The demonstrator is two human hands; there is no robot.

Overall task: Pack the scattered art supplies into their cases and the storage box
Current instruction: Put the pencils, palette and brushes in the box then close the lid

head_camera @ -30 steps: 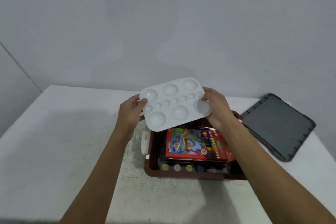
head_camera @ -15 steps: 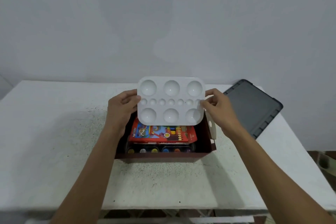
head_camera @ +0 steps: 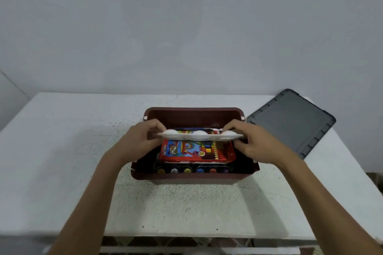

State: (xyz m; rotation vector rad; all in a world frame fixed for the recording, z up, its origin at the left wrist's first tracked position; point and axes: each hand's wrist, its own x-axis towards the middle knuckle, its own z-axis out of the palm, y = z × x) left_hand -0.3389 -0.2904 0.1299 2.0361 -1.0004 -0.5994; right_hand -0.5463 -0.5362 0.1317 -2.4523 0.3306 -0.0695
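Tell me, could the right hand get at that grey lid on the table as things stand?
Probably, but not freely: the grey lid lies bare on the table close beside the right hand, with nothing between them, yet that hand grips one end of the white palette over the storage box.

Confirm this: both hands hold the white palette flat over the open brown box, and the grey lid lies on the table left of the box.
Wrong on one point. The head view shows the grey lid lying on the table right of the brown box, not left. The left hand and right hand do hold the white palette flat over the open box.
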